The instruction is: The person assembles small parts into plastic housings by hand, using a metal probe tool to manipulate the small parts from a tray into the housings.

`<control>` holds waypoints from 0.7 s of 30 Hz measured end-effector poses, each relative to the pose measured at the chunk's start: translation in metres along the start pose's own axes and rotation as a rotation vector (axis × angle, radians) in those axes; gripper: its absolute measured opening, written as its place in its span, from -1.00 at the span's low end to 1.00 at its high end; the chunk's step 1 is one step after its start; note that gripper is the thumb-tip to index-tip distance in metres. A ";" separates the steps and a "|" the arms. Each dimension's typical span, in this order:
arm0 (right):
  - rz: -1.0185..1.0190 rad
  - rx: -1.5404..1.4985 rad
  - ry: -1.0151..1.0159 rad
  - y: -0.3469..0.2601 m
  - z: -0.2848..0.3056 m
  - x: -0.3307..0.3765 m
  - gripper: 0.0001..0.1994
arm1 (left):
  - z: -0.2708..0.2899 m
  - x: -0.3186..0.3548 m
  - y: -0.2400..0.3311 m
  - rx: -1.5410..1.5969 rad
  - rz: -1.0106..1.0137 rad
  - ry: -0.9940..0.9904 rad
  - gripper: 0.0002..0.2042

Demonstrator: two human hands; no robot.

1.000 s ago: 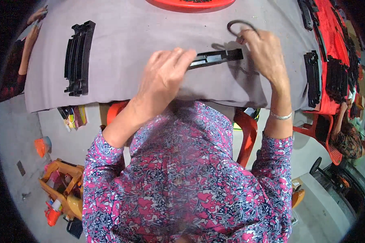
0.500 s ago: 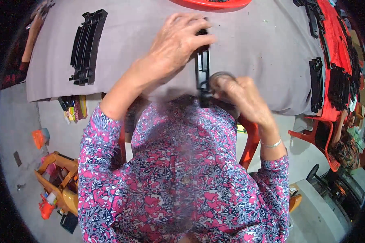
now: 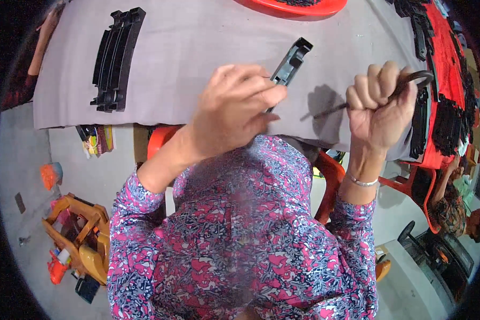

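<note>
Left grip: left hand [image 3: 234, 109] clamped, fingers curled, round the near end of a long black moulded plastic strip [image 3: 289, 63].
Right grip: right hand [image 3: 380, 106] fisted tight on a thin dark metal hook tool with a looped handle [image 3: 410, 82]; the shaft points left, toward the strip.
Strip location: raised just above the grey cloth-covered desk [image 3: 197, 37], far end pointing up and away.
Handling, judged: light, stiff, hard-edged; not fragile; best held at mid-length or near end, as now.
Hand pose: both forearms raised, hands apart, wrists bent inward.
Surroundings: stack of similar black strips [image 3: 114, 58] at left; red plastic chair [image 3: 330, 176] below.
</note>
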State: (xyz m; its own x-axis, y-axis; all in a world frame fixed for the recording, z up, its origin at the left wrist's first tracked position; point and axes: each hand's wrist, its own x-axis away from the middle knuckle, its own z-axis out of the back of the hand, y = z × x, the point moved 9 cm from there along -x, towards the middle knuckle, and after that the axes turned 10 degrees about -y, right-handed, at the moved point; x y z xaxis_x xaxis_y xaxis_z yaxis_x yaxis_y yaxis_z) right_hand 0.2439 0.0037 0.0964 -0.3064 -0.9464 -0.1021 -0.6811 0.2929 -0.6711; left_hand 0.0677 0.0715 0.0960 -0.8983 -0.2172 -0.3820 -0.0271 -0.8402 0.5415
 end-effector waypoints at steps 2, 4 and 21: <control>0.096 -0.054 -0.152 -0.007 -0.020 -0.018 -0.50 | -0.014 0.002 0.001 -0.070 0.035 -0.128 -0.39; 0.135 -0.047 -0.153 0.002 -0.027 -0.033 -0.49 | -0.020 0.006 0.004 -0.111 0.028 -0.131 -0.38; -0.016 0.228 -0.032 0.039 0.005 -0.067 -0.48 | -0.042 0.009 0.015 -0.338 0.075 -0.285 -0.42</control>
State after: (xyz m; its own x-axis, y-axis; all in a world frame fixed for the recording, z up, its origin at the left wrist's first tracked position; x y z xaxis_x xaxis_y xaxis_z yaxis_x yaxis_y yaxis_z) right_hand 0.2413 0.0775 0.0736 -0.2729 -0.9556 -0.1111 -0.5163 0.2430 -0.8212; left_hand 0.0778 0.0359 0.0691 -0.9785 -0.1783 -0.1034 0.1454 -0.9527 0.2667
